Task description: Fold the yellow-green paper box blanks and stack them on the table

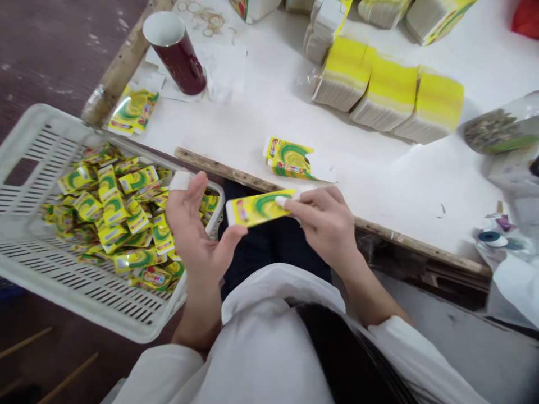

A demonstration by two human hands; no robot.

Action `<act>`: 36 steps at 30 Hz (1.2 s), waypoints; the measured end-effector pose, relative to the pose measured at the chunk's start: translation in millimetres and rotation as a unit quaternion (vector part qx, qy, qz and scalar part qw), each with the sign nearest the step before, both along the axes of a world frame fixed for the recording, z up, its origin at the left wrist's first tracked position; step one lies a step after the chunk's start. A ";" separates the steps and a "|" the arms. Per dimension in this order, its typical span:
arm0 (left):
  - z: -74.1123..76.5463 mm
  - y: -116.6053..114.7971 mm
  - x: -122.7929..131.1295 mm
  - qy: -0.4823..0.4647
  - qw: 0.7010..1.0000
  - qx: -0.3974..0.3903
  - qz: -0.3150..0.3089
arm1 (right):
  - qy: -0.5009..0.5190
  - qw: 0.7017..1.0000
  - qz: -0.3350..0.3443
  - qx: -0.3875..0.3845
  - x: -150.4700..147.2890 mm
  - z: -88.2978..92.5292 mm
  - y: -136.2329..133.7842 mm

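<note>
My right hand (326,221) pinches a small yellow-green printed box (257,208) by its right end, held over my lap. My left hand (194,227) is open just left of the box, palm up, fingers spread, thumb near the box's lower left corner. A fingertip of the left hand is wrapped in white tape. On the white table (261,120) a short way beyond my hands lies a small pile of the same flat boxes (289,159).
A white slatted basket (29,163) at my left holds several finished boxes (118,216). A dark red mug (177,53), rubber bands (208,21), stacks of yellow flat cartons (389,95) and a clear bag (499,130) sit on the table. Tape rolls (490,238) lie at the right.
</note>
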State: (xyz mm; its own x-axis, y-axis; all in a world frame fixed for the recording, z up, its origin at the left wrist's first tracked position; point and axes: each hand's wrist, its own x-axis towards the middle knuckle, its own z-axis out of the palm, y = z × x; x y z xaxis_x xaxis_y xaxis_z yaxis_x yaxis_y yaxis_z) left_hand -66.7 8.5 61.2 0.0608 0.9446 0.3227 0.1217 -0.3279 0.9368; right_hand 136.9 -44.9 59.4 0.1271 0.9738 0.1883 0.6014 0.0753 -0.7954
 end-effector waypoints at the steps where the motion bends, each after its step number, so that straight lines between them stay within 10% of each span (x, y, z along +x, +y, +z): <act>1: 4.9 1.4 -4.2 0.009 0.998 -0.022 -0.054 | -0.049 0.998 0.039 0.017 -1.6 4.8 0.6; 6: -13.2 11.3 1.4 0.134 0.945 -0.187 -0.233 | -0.131 0.967 0.207 0.070 -13.7 -4.0 9.0; 13: -51.9 -7.7 18.6 0.228 0.952 -0.171 -0.115 | 0.130 0.991 -0.004 0.012 -13.6 -30.9 5.3; 22: -46.4 -25.2 28.2 0.262 0.955 -0.019 -0.139 | 0.477 0.848 0.081 -0.218 -27.5 -32.9 9.1; 30: -56.6 -17.9 29.3 0.251 0.944 -0.055 -0.207 | 0.185 0.970 0.122 -0.101 -24.5 -26.8 -1.0; 36: -50.7 -12.3 25.0 0.315 0.943 0.018 -0.107 | 0.043 0.997 0.058 0.009 -12.8 -37.6 -0.2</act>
State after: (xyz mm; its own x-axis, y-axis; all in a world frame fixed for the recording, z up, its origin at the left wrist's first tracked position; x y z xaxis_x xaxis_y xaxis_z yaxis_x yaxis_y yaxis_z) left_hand -41.7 -3.9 10.5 0.4392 0.8779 0.1907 0.5775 -0.4385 0.6886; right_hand 124.1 -45.1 21.8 0.0311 0.9795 0.1992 0.5170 0.1548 -0.8419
